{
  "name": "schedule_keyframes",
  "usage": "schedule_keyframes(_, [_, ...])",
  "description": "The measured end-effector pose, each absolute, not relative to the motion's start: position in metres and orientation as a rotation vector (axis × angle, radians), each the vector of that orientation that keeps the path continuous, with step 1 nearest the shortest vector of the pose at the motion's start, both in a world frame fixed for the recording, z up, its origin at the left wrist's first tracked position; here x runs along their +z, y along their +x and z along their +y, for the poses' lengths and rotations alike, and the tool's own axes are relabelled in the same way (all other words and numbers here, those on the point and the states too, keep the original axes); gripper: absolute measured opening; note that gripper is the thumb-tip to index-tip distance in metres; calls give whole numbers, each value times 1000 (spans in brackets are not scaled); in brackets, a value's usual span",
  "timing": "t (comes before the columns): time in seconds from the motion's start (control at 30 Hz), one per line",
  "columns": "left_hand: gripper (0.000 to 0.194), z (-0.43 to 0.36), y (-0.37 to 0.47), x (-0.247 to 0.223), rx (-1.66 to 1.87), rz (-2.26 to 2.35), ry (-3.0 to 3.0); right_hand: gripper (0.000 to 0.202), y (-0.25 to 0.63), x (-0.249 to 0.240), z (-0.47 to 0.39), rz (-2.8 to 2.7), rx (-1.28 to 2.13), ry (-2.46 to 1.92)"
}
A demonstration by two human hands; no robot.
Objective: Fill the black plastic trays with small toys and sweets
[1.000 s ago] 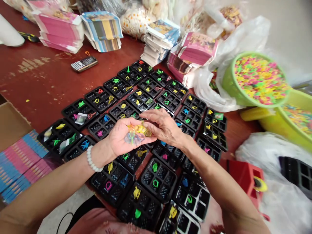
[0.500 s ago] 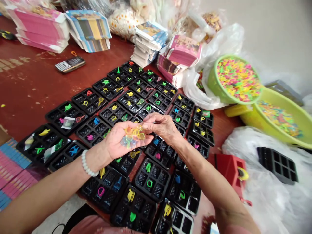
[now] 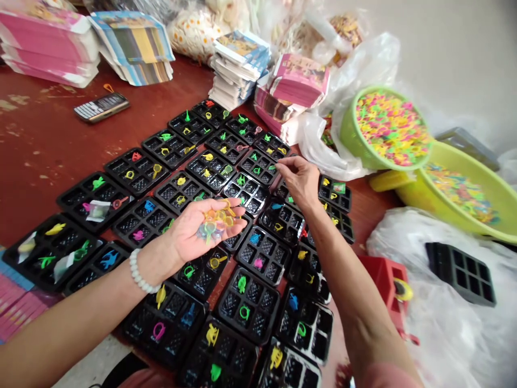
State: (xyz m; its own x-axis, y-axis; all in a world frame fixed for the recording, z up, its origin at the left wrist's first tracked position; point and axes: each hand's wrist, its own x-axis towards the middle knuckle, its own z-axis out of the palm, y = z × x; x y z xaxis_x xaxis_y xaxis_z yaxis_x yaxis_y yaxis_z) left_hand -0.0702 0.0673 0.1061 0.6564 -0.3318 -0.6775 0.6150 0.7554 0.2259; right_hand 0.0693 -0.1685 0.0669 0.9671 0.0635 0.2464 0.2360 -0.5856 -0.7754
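Observation:
My left hand point(image 3: 188, 229) is palm up over the trays, cupping a small heap of see-through toy magnifying glasses point(image 3: 218, 222) in yellow, orange, green and pale blue. Farther out, my right hand point(image 3: 301, 180) reaches over a black compartment tray point(image 3: 264, 180). Its thumb and forefinger are pinched at a small green piece point(image 3: 272, 167), which looks like one more toy magnifying glass. Rows of similar black trays lie around both hands, with small bright plastic toys in some compartments. A nearby tray point(image 3: 264, 253) has a blue figure and a pink piece.
At the right stand a green basket point(image 3: 345, 126) and a yellow-green basin point(image 3: 501, 188), both filled with small coloured pieces. Stacks of printed cards point(image 3: 240, 54) and plastic bags line the back. A keypad phone point(image 3: 103, 106) lies at left; a red tape dispenser point(image 3: 382, 280) is at right.
My right hand has left the heap in my left palm and moved outward to a farther tray, with a green piece at its fingertips. My left hand has shifted slightly left, still cupped.

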Motion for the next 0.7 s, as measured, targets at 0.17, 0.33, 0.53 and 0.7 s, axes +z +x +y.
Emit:
schedule_keyframes(0.17, [32, 73, -74, 108, -543, 627, 440, 13, 91, 47, -179, -249, -421, -2594])
schedule_keyframes(0.33, [42, 77, -81, 103, -576, 569, 388, 27, 38, 68, -142, -626, -246, -2402])
schedule_keyframes(0.53, [39, 74, -97, 99, -611, 605, 353, 24, -38, 94, -110, -1008, 153, -2086])
schedule_keyframes(0.7, [53, 71, -116, 102, -670, 597, 324, 18, -64, 98, -121, -739, 242, -2005])
